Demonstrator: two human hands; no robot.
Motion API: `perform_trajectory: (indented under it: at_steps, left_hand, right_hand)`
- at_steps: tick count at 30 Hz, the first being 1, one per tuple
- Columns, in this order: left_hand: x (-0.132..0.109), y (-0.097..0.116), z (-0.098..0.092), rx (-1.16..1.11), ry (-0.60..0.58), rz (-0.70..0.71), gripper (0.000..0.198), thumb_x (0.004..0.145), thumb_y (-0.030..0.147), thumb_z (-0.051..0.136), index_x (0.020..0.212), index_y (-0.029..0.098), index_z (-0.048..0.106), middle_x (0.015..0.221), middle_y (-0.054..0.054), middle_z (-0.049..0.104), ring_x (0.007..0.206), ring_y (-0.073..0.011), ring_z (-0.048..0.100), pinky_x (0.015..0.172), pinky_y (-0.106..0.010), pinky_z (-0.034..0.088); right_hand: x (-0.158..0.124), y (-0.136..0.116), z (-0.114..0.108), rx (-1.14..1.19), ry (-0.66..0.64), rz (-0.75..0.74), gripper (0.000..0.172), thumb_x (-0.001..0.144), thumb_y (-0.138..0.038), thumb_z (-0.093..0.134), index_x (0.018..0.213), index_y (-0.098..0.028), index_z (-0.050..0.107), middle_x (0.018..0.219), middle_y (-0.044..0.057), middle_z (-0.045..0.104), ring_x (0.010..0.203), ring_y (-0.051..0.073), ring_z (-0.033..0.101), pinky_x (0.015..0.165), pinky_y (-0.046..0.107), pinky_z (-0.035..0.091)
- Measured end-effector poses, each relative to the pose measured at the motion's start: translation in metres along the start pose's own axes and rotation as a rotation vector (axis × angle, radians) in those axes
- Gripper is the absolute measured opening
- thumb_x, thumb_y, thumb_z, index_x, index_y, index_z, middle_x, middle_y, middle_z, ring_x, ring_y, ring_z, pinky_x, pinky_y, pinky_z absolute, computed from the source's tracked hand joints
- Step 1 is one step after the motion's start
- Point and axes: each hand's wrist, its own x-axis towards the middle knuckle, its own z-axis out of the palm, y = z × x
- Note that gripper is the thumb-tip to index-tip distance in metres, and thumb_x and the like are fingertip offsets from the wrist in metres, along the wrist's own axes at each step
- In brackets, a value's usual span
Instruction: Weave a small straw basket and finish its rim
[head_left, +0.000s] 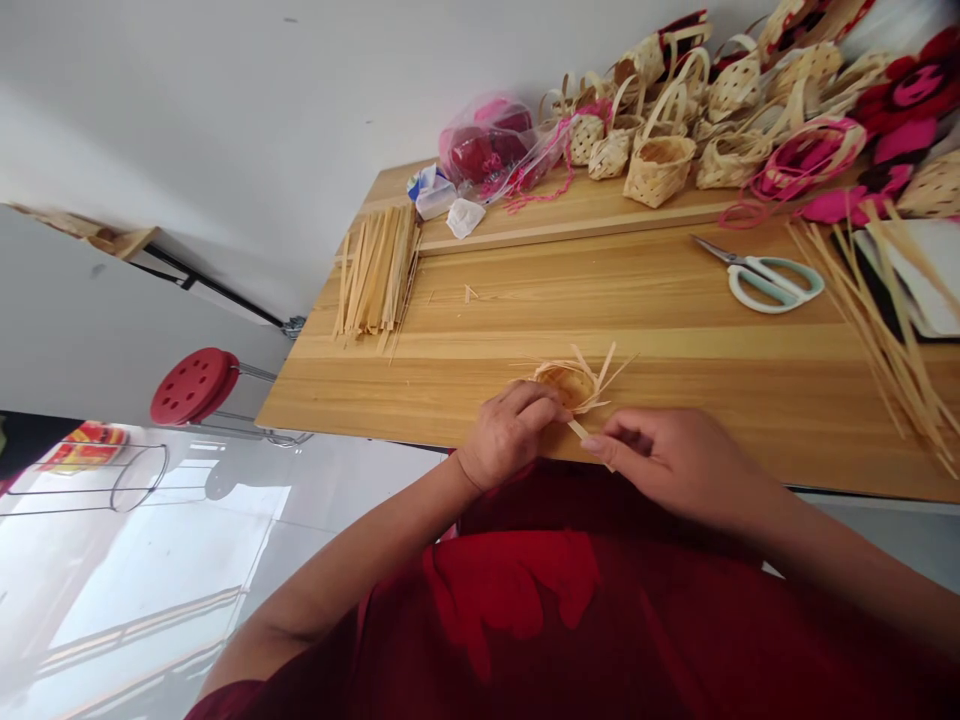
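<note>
A small woven basket (568, 383) rests near the front edge of the wooden table, loose strip ends sticking out around its rim. My left hand (514, 425) is closed on the near left side of this basket, fingers curled over the rim. Between thumb and fingers, my right hand (656, 455) pinches a pale flat strip (579, 430) that runs from the basket toward me. The basket's near side is hidden behind my left fingers.
A bundle of flat strips (379, 270) lies at the left, with more loose strips (885, 330) at the right. Scissors (772, 283) lie back right. Finished small baskets (660, 168) and a plastic bag of pink and red material (491, 140) line the back. Red stools (193, 385) stand left.
</note>
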Motion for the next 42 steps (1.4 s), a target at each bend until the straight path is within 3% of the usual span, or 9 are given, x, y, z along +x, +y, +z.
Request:
perform_trajectory:
  at_steps: [3,7,12,23,27,31,36,39,42]
  left_hand:
    - [0.003,0.004,0.003,0.001,-0.059,-0.047,0.021,0.106,0.017,0.049,0.108,0.02,0.069,0.107,-0.007,0.073,0.1,-0.0176,0.07,0.088,-0.031,0.059]
    - [0.006,0.002,0.004,0.033,-0.117,-0.082,0.027,0.107,0.019,0.051,0.131,0.017,0.061,0.119,-0.011,0.072,0.108,-0.02,0.071,0.092,-0.032,0.06]
    - [0.011,0.0,0.004,0.008,-0.167,-0.067,0.016,0.106,0.019,0.052,0.113,0.017,0.067,0.102,-0.007,0.072,0.093,-0.0179,0.07,0.085,-0.03,0.059]
    - [0.033,0.006,-0.01,-0.377,-0.122,-0.334,0.009,0.094,0.024,0.074,0.088,0.017,0.077,0.083,-0.003,0.077,0.077,-0.0144,0.069,0.075,-0.026,0.055]
    - [0.033,0.01,-0.002,-0.366,-0.058,-0.449,0.009,0.088,0.021,0.077,0.08,0.017,0.076,0.075,-0.002,0.075,0.069,-0.013,0.065,0.066,-0.025,0.05]
    - [0.032,0.013,0.006,-0.26,0.001,-0.392,0.016,0.088,0.021,0.074,0.074,0.017,0.07,0.071,-0.001,0.07,0.071,-0.0141,0.062,0.068,-0.027,0.049]
    - [0.026,0.007,0.003,-0.349,-0.001,-0.359,0.011,0.094,0.025,0.073,0.087,0.017,0.074,0.078,-0.002,0.073,0.073,-0.0133,0.063,0.07,-0.026,0.05]
    - [0.024,0.006,-0.001,-0.423,-0.016,-0.387,0.018,0.093,0.033,0.076,0.105,0.019,0.078,0.088,-0.005,0.077,0.077,-0.014,0.066,0.069,-0.025,0.051]
    - [0.026,0.01,-0.003,-0.481,-0.008,-0.472,0.022,0.095,0.039,0.074,0.098,0.018,0.081,0.084,-0.005,0.078,0.074,-0.0135,0.066,0.067,-0.025,0.05]
  right_hand:
    - [0.011,0.01,0.017,0.411,-0.107,0.166,0.04,0.096,-0.059,0.058,0.088,-0.022,0.071,0.06,-0.001,0.063,0.052,0.016,0.059,0.05,0.029,0.042]
    - [0.018,0.016,0.029,0.566,-0.035,0.208,0.036,0.09,-0.057,0.067,0.085,-0.021,0.069,0.063,-0.003,0.06,0.051,0.013,0.055,0.051,0.027,0.043]
    - [0.018,0.016,0.02,0.46,-0.006,0.171,0.037,0.091,-0.056,0.066,0.077,-0.022,0.068,0.06,-0.003,0.057,0.053,0.013,0.052,0.052,0.028,0.041]
    - [0.027,0.024,0.014,0.111,0.097,0.183,0.043,0.089,-0.06,0.068,0.065,-0.023,0.07,0.055,0.0,0.061,0.051,0.015,0.049,0.051,0.03,0.034]
    - [0.028,0.024,0.016,0.017,0.126,0.112,0.043,0.092,-0.059,0.066,0.067,-0.024,0.072,0.052,-0.001,0.06,0.047,0.015,0.047,0.051,0.031,0.032]
    - [0.028,0.026,0.017,-0.033,0.142,0.053,0.039,0.095,-0.052,0.063,0.069,-0.024,0.072,0.054,-0.001,0.064,0.048,0.015,0.05,0.052,0.031,0.033]
    - [0.019,0.029,0.01,0.07,0.092,0.053,0.027,0.095,-0.046,0.064,0.081,-0.025,0.075,0.064,-0.002,0.07,0.056,0.016,0.059,0.056,0.03,0.04]
    - [0.012,0.027,0.008,0.069,0.189,0.01,0.018,0.093,-0.039,0.068,0.102,-0.024,0.073,0.073,-0.001,0.076,0.06,0.017,0.066,0.06,0.03,0.046]
    - [0.009,0.026,0.008,-0.015,0.281,-0.127,0.032,0.094,-0.033,0.067,0.125,-0.024,0.067,0.08,-0.001,0.079,0.063,0.017,0.069,0.063,0.031,0.049]
